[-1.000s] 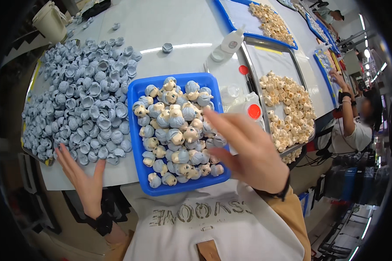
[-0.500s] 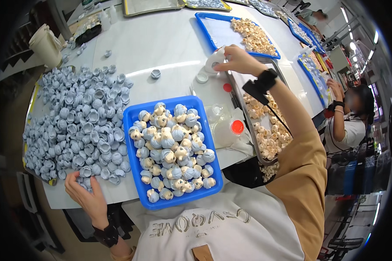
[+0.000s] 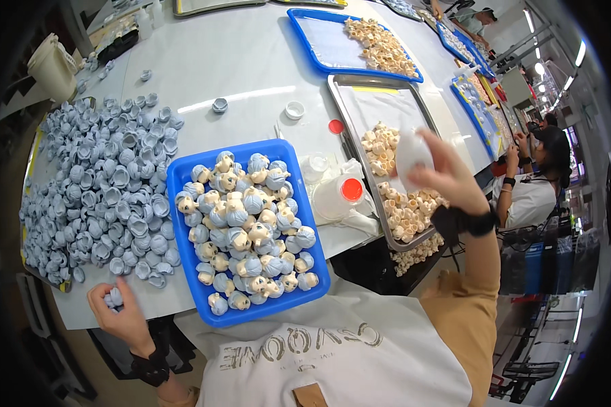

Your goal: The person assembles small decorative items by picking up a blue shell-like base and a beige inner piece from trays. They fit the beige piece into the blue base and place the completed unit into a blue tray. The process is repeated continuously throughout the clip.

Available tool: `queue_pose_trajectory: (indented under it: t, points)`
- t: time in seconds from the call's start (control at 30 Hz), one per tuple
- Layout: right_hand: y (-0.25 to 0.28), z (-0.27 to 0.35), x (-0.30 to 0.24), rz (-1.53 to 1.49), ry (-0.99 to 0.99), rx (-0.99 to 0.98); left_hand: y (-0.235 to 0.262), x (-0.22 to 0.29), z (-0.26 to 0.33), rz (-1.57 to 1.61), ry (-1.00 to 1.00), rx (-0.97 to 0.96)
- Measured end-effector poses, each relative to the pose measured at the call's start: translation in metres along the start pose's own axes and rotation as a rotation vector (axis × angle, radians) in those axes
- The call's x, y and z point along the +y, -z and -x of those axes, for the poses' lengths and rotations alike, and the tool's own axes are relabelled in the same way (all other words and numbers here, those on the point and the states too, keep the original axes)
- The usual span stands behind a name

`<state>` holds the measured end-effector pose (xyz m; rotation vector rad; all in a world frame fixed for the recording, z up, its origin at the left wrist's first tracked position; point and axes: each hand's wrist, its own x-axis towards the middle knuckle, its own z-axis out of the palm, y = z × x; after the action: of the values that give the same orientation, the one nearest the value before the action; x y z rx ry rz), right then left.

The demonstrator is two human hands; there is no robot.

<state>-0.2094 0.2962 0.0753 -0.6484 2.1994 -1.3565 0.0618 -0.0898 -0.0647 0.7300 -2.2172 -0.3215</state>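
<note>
The white table (image 3: 251, 61) fills most of the view and carries everything else. On its left part lies a broad heap of grey-blue caps (image 3: 102, 183), spread loosely from the far edge down to the near edge. Just right of the heap sits a blue tray (image 3: 183, 271), its long axis running away from the person, packed with small figures that have beige faces and grey-blue caps. Right of that, a metal tray (image 3: 349, 91) holds beige heads, and a second blue tray (image 3: 319, 41) lies farther off with more of them. A white jar with a red lid (image 3: 339, 193) lies tipped on its side between the near blue tray and the metal tray, lid facing up toward the camera.

The right hand (image 3: 448, 180) is raised over the metal tray, fingers closed around a white bottle (image 3: 412, 152); the bottle's long axis runs roughly up the picture, its far end pointing away from the person.

The left hand (image 3: 119, 315) rests at the near table edge, fingers curled shut around a grey-blue cap (image 3: 114, 297); which way this one faces cannot be told.
</note>
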Motion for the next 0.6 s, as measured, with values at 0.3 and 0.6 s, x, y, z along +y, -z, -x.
queue_pose_trajectory:
  t: [0.3,0.6]
  points:
    - [-0.022,0.036,-0.003,0.300,-0.049,-0.011,0.003,0.004,-0.008,0.026,0.025,0.001]
    - [-0.017,0.024,-0.007,0.326,0.004,-0.069,0.028,-0.011,-0.018,0.727,0.470,-0.228]
